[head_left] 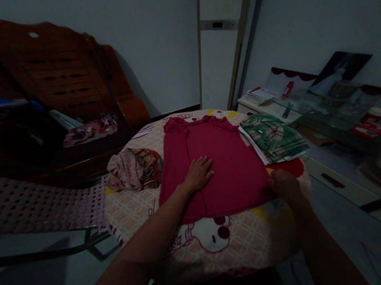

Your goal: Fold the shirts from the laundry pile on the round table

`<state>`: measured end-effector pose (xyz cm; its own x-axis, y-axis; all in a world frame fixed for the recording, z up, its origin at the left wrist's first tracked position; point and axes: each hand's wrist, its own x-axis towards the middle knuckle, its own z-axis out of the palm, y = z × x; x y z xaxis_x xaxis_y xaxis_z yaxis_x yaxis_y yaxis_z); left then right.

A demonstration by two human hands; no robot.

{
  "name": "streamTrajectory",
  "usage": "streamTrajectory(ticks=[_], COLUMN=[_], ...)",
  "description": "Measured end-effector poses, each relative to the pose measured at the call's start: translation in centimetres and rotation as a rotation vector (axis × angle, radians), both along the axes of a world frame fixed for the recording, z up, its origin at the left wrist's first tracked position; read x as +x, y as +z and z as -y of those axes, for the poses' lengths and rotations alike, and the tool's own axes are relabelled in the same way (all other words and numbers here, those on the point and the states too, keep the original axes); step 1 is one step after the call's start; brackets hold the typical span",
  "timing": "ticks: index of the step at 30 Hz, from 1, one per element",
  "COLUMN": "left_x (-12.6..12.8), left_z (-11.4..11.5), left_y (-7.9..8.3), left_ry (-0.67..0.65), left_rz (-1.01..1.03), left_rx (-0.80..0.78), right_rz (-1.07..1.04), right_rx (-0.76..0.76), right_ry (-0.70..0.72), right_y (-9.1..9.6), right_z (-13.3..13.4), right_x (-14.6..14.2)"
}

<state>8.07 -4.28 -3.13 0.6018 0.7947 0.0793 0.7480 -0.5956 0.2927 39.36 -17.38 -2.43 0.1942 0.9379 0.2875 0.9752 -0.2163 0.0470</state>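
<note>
A dark pink shirt (225,156) lies spread out on a round table with a patterned tablecloth (256,238). Its left side shows a lengthwise fold line. My left hand (198,175) rests flat on the shirt near its middle, fingers stretched out. At the lower right corner of the shirt, my right hand (284,185) is closed, with the fabric's edge at its fingers. The fingertips of that hand are partly hidden.
A crumpled pinkish cloth (131,168) sits left of the shirt. To the right lies a folded green plaid cloth (272,136) over white sheets. A woven chair (40,200) stands at left, a wooden sofa (58,81) behind it. A glass-topped cabinet (345,113) is at right.
</note>
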Motion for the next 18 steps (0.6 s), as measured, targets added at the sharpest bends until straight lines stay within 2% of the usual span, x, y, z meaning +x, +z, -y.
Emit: streamTrajectory(ticks=[3,5,8,10,12,14,16,18], left_x=[0.2,0.7,2.2,3.4,4.3,4.7,4.6,4.2], left_z=[0.6,1.7,3.6,4.6,4.9,4.7,4.1,3.6], left_y=[0.4,0.9,1.6,1.9,1.6,0.9,0.0,-0.8], left_ry=[-0.049,-0.174,-0.412,-0.442,-0.302,-0.069,0.128,0.208], left_rz=[0.042,0.115,0.305,0.487,0.698,0.860,0.907,0.890], left_rx=[-0.028,-0.076,-0.235,-0.389,-0.571,-0.708,-0.732,-0.697], right_rz=[-0.127,-0.253,-0.537,-0.749,-0.894,-0.984,-1.049,-1.115], right_rx=[0.003,0.019,0.028,-0.005,-0.060,-0.136,-0.261,-0.358], right_ry=[0.019,0.031,0.132,0.248,0.367,0.475,0.572,0.569], right_y=[0.8,1.8,3.5,4.4,4.9,4.8,4.4,3.9], right_z=[-0.2,-0.7,-1.7,-2.2,-2.4,-2.5,-2.7,-3.6], right_x=[0.4,0.3,-1.1,-3.2,-5.8,-8.4,-10.3,-11.1])
